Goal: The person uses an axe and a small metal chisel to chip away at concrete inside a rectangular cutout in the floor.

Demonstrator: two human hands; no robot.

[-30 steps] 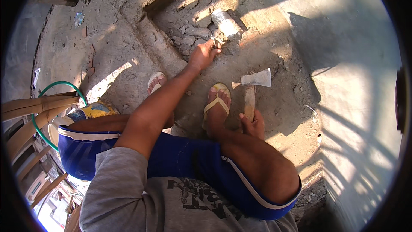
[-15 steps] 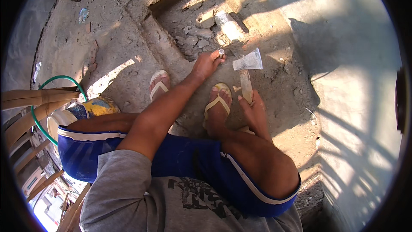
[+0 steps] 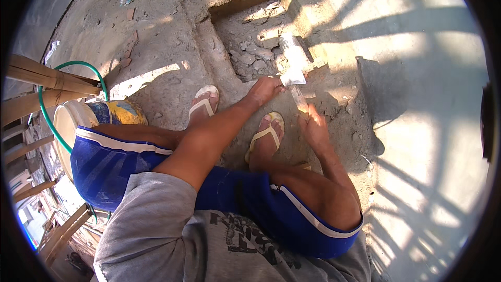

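My right hand (image 3: 314, 127) is closed round the wooden handle of a hatchet (image 3: 294, 77), whose pale metal head lies right by my left hand. My left hand (image 3: 265, 90) is closed near the lip of a dug-out pit; the metal chisel whose round end showed in its fist a moment before is now covered by the hatchet head. Whether the hatchet touches the chisel I cannot tell. Just beyond the hatchet head lies a pale, sunlit pipe (image 3: 293, 52) at the pit's right side.
Broken rubble (image 3: 255, 55) fills the pit. My feet in light flip-flops (image 3: 265, 133) stand close to its near edge. A paint-stained bucket (image 3: 117, 113), a green hose (image 3: 78, 63) and wooden poles (image 3: 49, 75) are at the left. A grey wall (image 3: 417, 109) rises on the right.
The hatchet has swung from right of my left hand to over the chisel's end, with my right hand shifting along. My view has tilted slightly, so the scene sits further right.
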